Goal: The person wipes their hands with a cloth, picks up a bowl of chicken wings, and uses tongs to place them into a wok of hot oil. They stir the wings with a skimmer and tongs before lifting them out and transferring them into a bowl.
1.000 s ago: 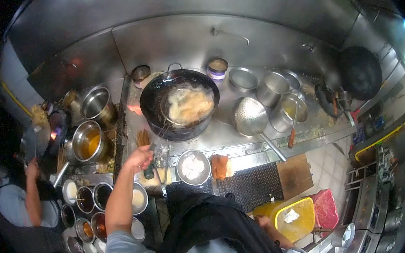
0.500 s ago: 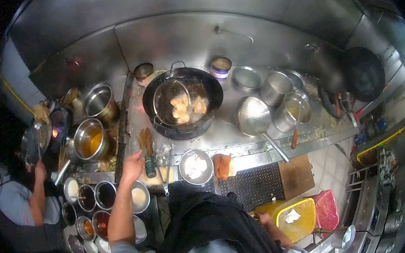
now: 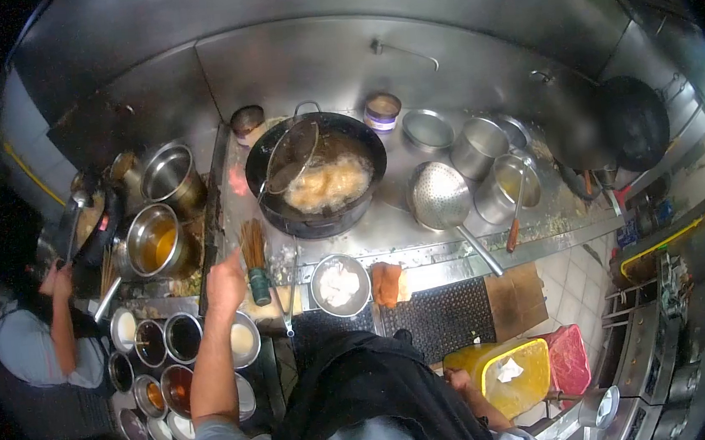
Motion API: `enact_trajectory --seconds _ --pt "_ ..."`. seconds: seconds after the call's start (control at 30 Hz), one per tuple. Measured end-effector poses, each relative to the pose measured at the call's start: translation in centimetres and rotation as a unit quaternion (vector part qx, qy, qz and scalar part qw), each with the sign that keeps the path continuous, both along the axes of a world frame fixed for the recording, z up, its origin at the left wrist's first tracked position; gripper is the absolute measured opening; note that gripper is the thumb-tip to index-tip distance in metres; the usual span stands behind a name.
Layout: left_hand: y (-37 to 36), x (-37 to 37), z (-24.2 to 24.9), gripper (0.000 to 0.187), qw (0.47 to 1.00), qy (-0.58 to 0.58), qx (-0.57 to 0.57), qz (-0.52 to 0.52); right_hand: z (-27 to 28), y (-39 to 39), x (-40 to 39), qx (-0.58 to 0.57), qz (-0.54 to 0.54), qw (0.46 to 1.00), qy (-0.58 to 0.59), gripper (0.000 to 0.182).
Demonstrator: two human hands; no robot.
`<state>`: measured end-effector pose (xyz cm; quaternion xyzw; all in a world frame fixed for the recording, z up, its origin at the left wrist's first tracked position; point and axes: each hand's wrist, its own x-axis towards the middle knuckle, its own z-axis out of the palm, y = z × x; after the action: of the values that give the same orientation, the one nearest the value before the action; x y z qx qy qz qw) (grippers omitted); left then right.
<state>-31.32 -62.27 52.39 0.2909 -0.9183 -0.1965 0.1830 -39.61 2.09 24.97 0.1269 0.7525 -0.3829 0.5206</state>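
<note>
My left hand is closed beside the bamboo brush, left of the black wok; what it grips is hard to make out. A round wire strainer stands tilted in the wok's left side. Pale golden pieces of food bubble in oil next to it. Below the wok sits a metal bowl of white pieces. Down by the black apron and the yellow bin is my right hand, its fingers partly hidden.
A perforated ladle and metal pots occupy the counter's right side. Tongs and an orange cloth lie near the front edge. Sauce containers stand lower left. A co-worker's arm is at far left.
The strainer has tilted up towards the wok's left side, and the food pieces now lie together in strongly bubbling oil. My left hand has turned and its fingers are more curled.
</note>
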Motion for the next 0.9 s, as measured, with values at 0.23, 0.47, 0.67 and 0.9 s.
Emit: enact_trajectory --seconds 0.23,0.47,0.67,0.9 --pt "-1.9 2.0 0.6 0.036 0.992 0.119 -0.027 0.03 0.0 0.4 0.6 0.025 0.221 0.954 0.203 0.036" --pt "-7.7 4.6 1.2 0.038 0.964 0.104 0.186 0.162 4.4 -3.9 0.0 0.059 0.05 0.994 0.074 0.042" --pt "-9.3 3.2 -2.5 0.037 0.964 0.166 0.182 0.097 -0.7 -1.8 -2.2 -0.009 -0.083 0.981 0.174 0.029" --pt "-10.3 1.9 0.0 0.047 0.841 0.262 0.435 0.186 7.5 -2.8 -17.2 0.028 -0.176 0.854 0.49 0.019"
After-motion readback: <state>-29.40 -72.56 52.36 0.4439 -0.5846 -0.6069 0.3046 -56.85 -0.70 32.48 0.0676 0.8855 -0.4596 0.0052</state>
